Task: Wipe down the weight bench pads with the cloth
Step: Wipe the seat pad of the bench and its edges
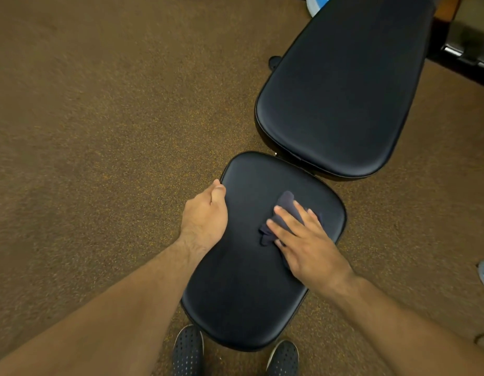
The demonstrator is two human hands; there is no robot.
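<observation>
- Right hand (pixel 306 240), fingers straight, presses crumpled dark-grey cloth (pixel 285 204) onto rounded black vinyl seat pad (pixel 243 294).
- Left hand (pixel 205 213) grips that pad's left edge, fingers apparently curled beneath.

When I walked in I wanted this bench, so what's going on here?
A person's right hand presses a dark cloth flat on the seat pad, fingers straight, while the left hand grips that pad's left edge. The longer back pad beyond has no hand on it.
</observation>
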